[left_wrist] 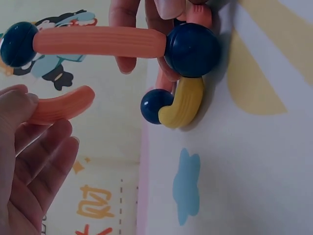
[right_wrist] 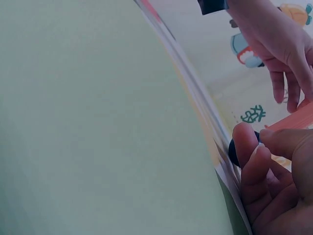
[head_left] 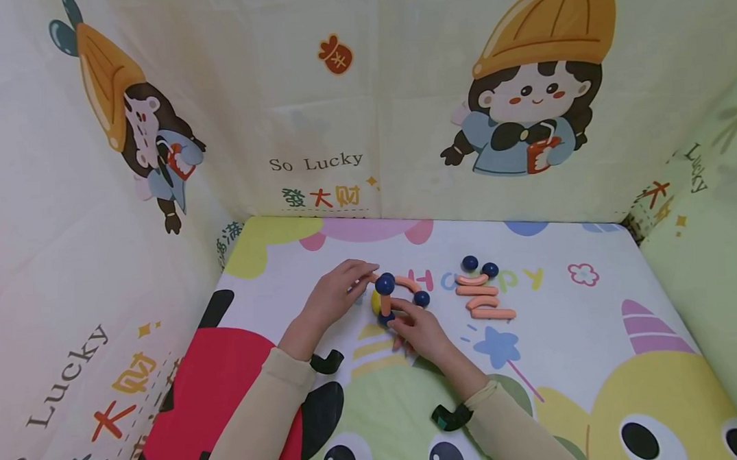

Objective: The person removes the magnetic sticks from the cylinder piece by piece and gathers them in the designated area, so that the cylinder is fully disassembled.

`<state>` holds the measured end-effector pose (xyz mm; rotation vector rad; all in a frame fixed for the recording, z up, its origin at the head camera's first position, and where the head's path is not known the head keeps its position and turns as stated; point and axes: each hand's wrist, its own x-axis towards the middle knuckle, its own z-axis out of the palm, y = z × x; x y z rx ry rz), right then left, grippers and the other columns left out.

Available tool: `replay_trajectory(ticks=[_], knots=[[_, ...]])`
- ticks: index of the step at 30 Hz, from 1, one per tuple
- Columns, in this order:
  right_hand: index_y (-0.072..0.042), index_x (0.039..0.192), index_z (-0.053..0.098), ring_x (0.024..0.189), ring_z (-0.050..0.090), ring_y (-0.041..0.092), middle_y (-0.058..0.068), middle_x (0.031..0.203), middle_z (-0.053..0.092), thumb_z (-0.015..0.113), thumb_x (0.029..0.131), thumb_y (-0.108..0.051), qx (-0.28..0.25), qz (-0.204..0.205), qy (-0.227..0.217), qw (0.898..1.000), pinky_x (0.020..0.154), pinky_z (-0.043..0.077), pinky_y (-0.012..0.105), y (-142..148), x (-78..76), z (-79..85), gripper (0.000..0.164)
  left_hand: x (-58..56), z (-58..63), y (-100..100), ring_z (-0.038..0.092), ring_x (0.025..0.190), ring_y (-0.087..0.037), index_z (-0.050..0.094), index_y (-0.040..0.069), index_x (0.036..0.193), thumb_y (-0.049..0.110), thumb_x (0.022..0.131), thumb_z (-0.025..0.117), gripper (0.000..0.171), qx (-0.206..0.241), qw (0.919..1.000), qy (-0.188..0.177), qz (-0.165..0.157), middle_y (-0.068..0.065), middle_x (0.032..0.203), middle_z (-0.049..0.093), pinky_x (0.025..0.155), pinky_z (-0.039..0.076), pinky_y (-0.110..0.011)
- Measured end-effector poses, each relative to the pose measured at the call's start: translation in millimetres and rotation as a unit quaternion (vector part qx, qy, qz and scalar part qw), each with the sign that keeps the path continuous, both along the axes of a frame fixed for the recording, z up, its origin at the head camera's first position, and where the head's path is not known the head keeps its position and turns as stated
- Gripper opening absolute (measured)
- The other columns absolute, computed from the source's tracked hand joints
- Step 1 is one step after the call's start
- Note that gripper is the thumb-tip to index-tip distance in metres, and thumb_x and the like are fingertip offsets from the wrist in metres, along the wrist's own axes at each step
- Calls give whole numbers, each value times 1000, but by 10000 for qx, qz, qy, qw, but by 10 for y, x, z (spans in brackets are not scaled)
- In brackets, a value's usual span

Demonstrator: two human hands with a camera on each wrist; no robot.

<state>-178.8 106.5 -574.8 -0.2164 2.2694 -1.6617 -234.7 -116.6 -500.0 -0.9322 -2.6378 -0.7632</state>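
Note:
My left hand (head_left: 337,293) pinches a short curved orange rod (left_wrist: 68,105) between thumb and fingers, beside a partly built frame of rods and balls. One straight orange rod (left_wrist: 98,41) stands upright in it, topped by a dark blue ball (head_left: 384,283). At its foot is another dark blue ball (left_wrist: 193,50), joined to a curved yellow rod (left_wrist: 183,103) that leads to a further ball (left_wrist: 156,105). A curved orange rod (head_left: 408,283) runs to the ball at right (head_left: 421,298). My right hand (head_left: 421,328) grips the foot ball, its fingers covering part of it.
Right of the frame lie several loose orange rods (head_left: 477,290), straight and curved, in a column. Two loose dark blue balls (head_left: 470,262) sit just behind them. A printed cloth (head_left: 558,331) covers the table, and pale curtains (head_left: 413,132) rise at the back and sides.

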Motion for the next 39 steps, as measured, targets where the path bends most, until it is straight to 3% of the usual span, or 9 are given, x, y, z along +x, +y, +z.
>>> replay_trajectory(ticks=[5, 10, 14, 19, 24, 26, 35, 39], knots=[[-41, 137, 53, 54, 65, 23, 5, 91, 72, 63, 98, -25, -18, 0, 8, 10000, 49, 52, 37, -2, 2, 5, 43, -56, -89, -56, 65, 96, -11, 63, 23, 132, 23, 96, 65, 36, 596, 9957, -592, 389, 3, 116, 67, 84, 57, -29], [-40, 138, 52, 54, 65, 24, 6, 90, 72, 63, 98, -24, -46, 44, 16, 10000, 50, 54, 39, 1, 10, 14, 44, -106, -202, -138, 66, 99, -13, 63, 24, 130, 32, 96, 65, 35, 1256, 9800, -1304, 830, 4, 115, 68, 90, 56, -36], [-41, 138, 52, 53, 64, 24, 7, 79, 71, 63, 98, -25, -30, 77, 12, 10000, 50, 54, 38, 0, 13, 16, 45, -138, -271, -204, 65, 101, -16, 62, 28, 130, 40, 95, 65, 38, 1729, 9595, -1942, 1088, 5, 114, 68, 93, 55, -40], [-40, 138, 52, 54, 64, 24, 8, 77, 71, 64, 97, -25, -70, 82, -37, 9999, 50, 54, 38, -3, 13, 14, 45, -193, -316, -267, 66, 101, -16, 61, 33, 130, 46, 91, 68, 42, 2146, 9270, -2702, 1472, 4, 111, 67, 93, 54, -40], [-41, 138, 51, 54, 64, 24, 7, 80, 71, 64, 97, -24, -33, 77, -43, 10000, 51, 54, 37, -3, 14, 13, 46, -295, -351, -321, 69, 101, -17, 62, 26, 126, 47, 88, 71, 45, 2447, 8958, -3289, 1718, -1, 113, 68, 97, 53, -41], [-41, 138, 51, 54, 64, 24, 7, 80, 71, 63, 98, -24, -14, 85, -40, 10000, 51, 54, 37, 3, 12, 9, 46, -351, -379, -342, 68, 104, -17, 63, 25, 124, 49, 87, 72, 45, 2456, 8883, -3421, 1831, -1, 115, 69, 99, 51, -42], [-41, 139, 50, 52, 63, 23, 6, 75, 69, 63, 98, -25, 104, 173, 103, 9997, 50, 54, 38, 8, 14, -15, 45, -559, -516, -425, 59, 118, -21, 65, 29, 124, 55, 87, 68, 45, 1979, 8750, -3795, 2261, 2, 129, 63, 106, 45, -45], [-41, 138, 51, 53, 63, 23, 6, 75, 69, 64, 97, -25, 91, 181, 168, 9997, 50, 54, 38, 6, 16, -5, 46, -586, -507, -448, 55, 122, -21, 65, 25, 128, 47, 95, 63, 40, 1860, 8758, -3871, 2205, -1, 134, 61, 109, 42, -44]])
